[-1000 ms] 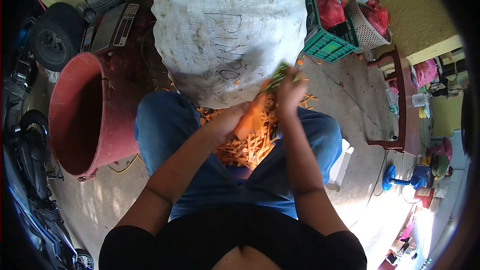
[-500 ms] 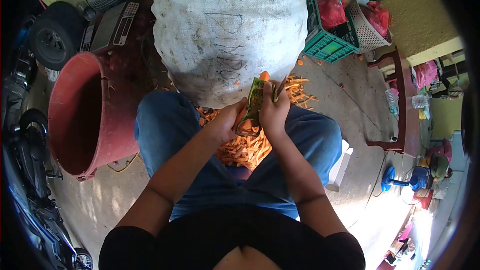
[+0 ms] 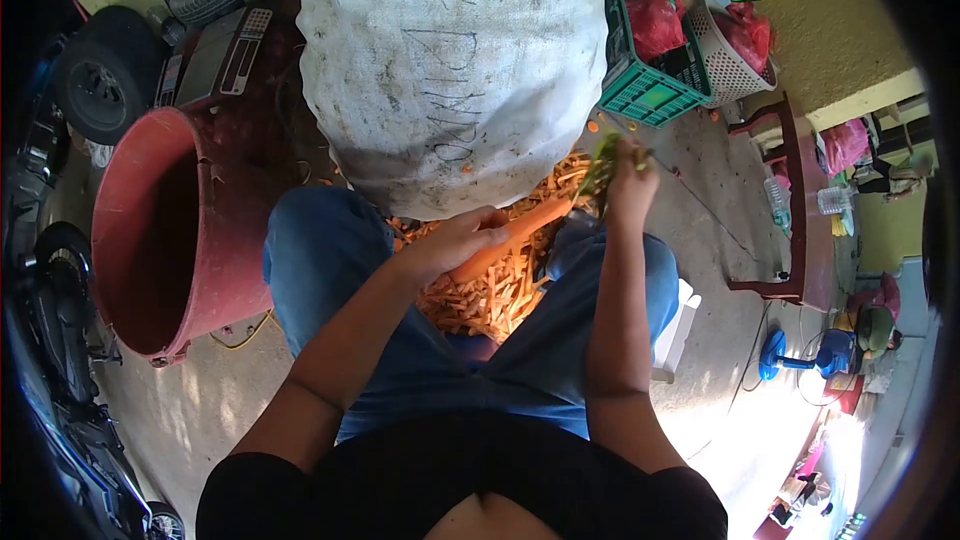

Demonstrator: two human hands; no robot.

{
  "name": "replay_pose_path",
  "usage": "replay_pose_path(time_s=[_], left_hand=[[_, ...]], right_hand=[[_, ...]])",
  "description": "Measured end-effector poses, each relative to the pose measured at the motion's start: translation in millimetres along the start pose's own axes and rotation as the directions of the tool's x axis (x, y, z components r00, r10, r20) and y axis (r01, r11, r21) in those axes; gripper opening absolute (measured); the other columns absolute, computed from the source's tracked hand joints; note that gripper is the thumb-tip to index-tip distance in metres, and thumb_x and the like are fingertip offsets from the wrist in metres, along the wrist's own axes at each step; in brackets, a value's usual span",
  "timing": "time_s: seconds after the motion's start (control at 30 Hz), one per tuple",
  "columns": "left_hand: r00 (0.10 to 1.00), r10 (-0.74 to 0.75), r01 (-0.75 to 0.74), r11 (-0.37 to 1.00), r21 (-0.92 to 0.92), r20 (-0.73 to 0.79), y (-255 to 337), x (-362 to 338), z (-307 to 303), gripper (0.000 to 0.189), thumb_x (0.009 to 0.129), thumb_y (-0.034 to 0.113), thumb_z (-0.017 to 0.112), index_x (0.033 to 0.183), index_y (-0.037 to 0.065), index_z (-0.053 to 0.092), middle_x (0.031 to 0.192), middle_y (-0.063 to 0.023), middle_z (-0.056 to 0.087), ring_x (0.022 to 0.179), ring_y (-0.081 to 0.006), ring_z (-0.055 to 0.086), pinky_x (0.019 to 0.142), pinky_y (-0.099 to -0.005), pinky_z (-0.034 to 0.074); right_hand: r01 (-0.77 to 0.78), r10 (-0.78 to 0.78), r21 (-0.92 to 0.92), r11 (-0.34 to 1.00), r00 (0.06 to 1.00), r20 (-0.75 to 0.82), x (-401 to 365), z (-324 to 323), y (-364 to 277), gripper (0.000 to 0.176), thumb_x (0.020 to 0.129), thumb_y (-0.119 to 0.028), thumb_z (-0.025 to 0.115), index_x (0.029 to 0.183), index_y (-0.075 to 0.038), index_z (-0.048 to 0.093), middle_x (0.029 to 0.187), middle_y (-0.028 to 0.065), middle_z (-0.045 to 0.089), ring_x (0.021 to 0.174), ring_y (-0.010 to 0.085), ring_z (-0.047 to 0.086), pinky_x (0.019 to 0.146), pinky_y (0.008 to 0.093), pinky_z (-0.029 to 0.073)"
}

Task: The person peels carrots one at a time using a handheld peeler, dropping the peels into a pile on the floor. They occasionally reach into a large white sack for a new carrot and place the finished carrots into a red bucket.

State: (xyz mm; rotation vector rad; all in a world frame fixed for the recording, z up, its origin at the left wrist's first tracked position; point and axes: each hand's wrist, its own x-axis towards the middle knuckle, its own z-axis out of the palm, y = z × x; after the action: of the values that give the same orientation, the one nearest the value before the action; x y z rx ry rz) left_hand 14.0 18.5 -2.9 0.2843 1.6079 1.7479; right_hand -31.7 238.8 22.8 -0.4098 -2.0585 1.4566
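Note:
A long orange carrot [image 3: 540, 222] slants up to the right from my left hand [image 3: 455, 240], whose fingers are closed around its thick end. Up and to the right, my right hand [image 3: 632, 195] grips a green peeler [image 3: 598, 168], smeared by motion. The peeler lies close to the carrot's far tip and overlaps it in this view. Beneath both hands, a heap of orange peelings [image 3: 490, 300] lies between my knees. Right behind the heap stands a large white woven sack [image 3: 450, 70] with handwriting on it.
A big red tub [image 3: 205, 240] opens toward the left. Tyres [image 3: 95, 80] and a motorcycle [image 3: 60, 340] are beyond it. At the back right sit a green crate [image 3: 655, 95] and a white basket [image 3: 735, 80]; a wooden bench [image 3: 805, 210] and blue fan [image 3: 800, 360] stand right.
My hands have moved apart: the right went up and right with the peeler, away from my left hand. The carrot, earlier mostly behind the peeler, now shows along its length.

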Motion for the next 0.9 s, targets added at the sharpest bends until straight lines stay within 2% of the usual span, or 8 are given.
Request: replay_pose_path(time_s=[0.03, 0.1, 0.23, 0.4, 0.47, 0.7, 0.77, 0.9], left_hand=[[1.0, -0.002, 0.002, 1.0, 0.003, -0.004, -3, 3, -2, 0.036, 0.084, 0.032, 0.042, 0.099, -0.001, 0.045, 0.081, -0.0057, 0.05, 0.068, -0.0114, 0.051, 0.063, -0.0239, 0.042], [0.984, 0.15, -0.123, 0.961, 0.248, -0.093, -7, 7, -4, 0.036, 0.083, 0.033, 0.044, 0.098, 0.0, 0.046, 0.082, -0.0042, 0.049, 0.069, -0.0107, 0.048, 0.065, -0.0241, 0.039], [0.987, 0.052, -0.022, 0.982, 0.187, -0.155, 6, 6, -7, 0.041, 0.08, 0.039, 0.048, 0.094, 0.0, 0.049, 0.082, -0.0077, 0.053, 0.078, -0.0144, 0.048, 0.071, -0.0265, 0.037], [0.958, 0.124, -0.033, 0.944, 0.328, -0.259, 9, 4, -10, 0.044, 0.08, 0.041, 0.047, 0.092, 0.0, 0.049, 0.076, -0.0081, 0.053, 0.07, -0.0146, 0.049, 0.065, -0.0276, 0.038], [0.952, 0.149, -0.049, 0.936, 0.349, -0.267, 9, 4, -8, 0.04, 0.081, 0.038, 0.047, 0.092, 0.0, 0.049, 0.074, -0.0064, 0.051, 0.068, -0.0124, 0.046, 0.064, -0.0264, 0.037], [0.907, 0.261, -0.117, 0.909, 0.399, -0.329, 4, 6, -7, 0.038, 0.081, 0.036, 0.049, 0.091, -0.001, 0.048, 0.07, -0.009, 0.053, 0.063, -0.0151, 0.048, 0.061, -0.0275, 0.039], [0.909, 0.255, -0.105, 0.905, 0.412, -0.33, 6, 5, -8, 0.038, 0.081, 0.036, 0.049, 0.09, -0.001, 0.048, 0.068, -0.0088, 0.052, 0.061, -0.0153, 0.048, 0.059, -0.0279, 0.039], [0.93, 0.197, -0.036, 0.888, 0.458, -0.309, 15, 1, -8, 0.035, 0.082, 0.032, 0.048, 0.093, -0.001, 0.048, 0.068, -0.0069, 0.051, 0.061, -0.0119, 0.046, 0.058, -0.0264, 0.038]], right_hand=[[-0.002, 0.002, 0.005, 1.0, 1.0, 0.002, -6, 3, -3, 0.019, 0.081, -0.016, 0.049, 0.075, 0.002, 0.053, 0.057, 0.0092, 0.053, 0.05, 0.0165, 0.051, 0.047, 0.0299, 0.04], [0.283, -0.197, -0.178, 0.943, 0.901, 0.387, -19, 6, -13, 0.016, 0.078, -0.016, 0.051, 0.077, 0.0, 0.053, 0.057, 0.016, 0.053, 0.051, 0.0262, 0.053, 0.049, 0.0336, 0.04], [0.326, -0.141, -0.228, 0.917, 0.803, 0.578, -28, 8, -14, 0.016, 0.074, -0.017, 0.055, 0.08, -0.002, 0.053, 0.061, 0.0189, 0.053, 0.059, 0.0351, 0.052, 0.051, 0.0372, 0.04], [0.362, -0.068, -0.289, 0.886, 0.718, 0.693, -38, 13, -10, 0.016, 0.072, -0.017, 0.055, 0.082, -0.004, 0.053, 0.062, 0.0188, 0.053, 0.061, 0.0353, 0.053, 0.053, 0.0407, 0.041], [0.42, -0.062, -0.293, 0.859, 0.653, 0.755, -40, 16, -3, 0.017, 0.075, -0.014, 0.054, 0.088, -0.004, 0.054, 0.067, 0.0172, 0.054, 0.062, 0.0307, 0.055, 0.055, 0.0337, 0.041], [0.365, -0.011, -0.288, 0.886, 0.636, 0.772, -48, 25, -7, 0.018, 0.075, -0.014, 0.053, 0.09, -0.004, 0.054, 0.07, 0.0177, 0.056, 0.066, 0.0317, 0.055, 0.058, 0.0347, 0.042], [0.373, -0.046, -0.252, 0.893, 0.632, 0.773, -50, 26, -11, 0.017, 0.074, -0.019, 0.053, 0.082, -0.005, 0.054, 0.065, 0.0189, 0.054, 0.065, 0.0361, 0.052, 0.057, 0.0409, 0.041], [0.338, -0.002, -0.263, 0.904, 0.616, 0.787, -50, 27, -12, 0.017, 0.074, -0.019, 0.053, 0.083, -0.004, 0.055, 0.067, 0.0191, 0.055, 0.066, 0.0358, 0.053, 0.058, 0.0404, 0.042]])
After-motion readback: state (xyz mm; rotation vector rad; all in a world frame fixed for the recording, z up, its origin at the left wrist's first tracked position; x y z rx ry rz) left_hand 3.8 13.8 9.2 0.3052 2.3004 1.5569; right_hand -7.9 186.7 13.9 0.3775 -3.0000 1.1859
